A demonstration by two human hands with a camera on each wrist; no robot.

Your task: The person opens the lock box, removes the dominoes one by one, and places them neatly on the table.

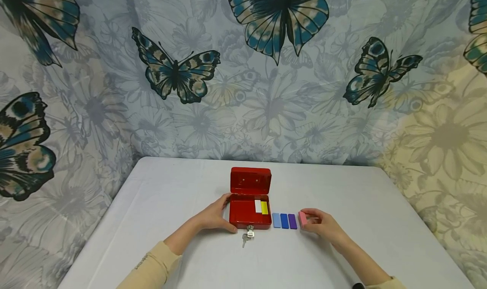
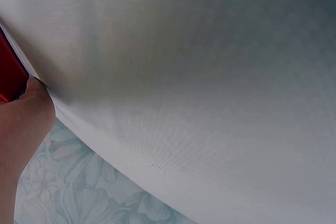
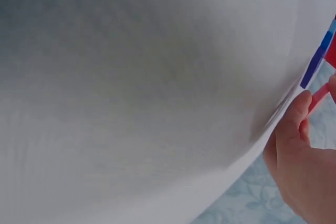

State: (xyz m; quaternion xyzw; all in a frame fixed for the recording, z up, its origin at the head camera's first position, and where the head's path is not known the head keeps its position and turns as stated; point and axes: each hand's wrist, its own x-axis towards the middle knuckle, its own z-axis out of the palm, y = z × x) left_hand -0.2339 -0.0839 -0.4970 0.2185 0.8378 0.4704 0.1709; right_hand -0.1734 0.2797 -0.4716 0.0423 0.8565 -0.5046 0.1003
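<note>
A red metal cash box (image 1: 241, 215) stands on the table with its lid (image 1: 250, 181) raised. Inside, at the right, lie a white block (image 1: 258, 206) and a yellow block (image 1: 264, 207). My left hand (image 1: 214, 216) grips the box's left side, thumb by the front corner and fingers toward the back. With my right hand (image 1: 323, 226) I pinch a pink block (image 1: 302, 218) between thumb and fingers, right of the row. That row holds a light blue block (image 1: 276, 220), a blue block (image 1: 284, 221) and a purple block (image 1: 292, 221).
A small padlock (image 1: 250, 231) is at the box's front, with keys (image 1: 244, 239) beside it on the white tablecloth (image 1: 182, 183). Behind the table hangs a cloth backdrop (image 1: 274, 111) with butterflies and flowers.
</note>
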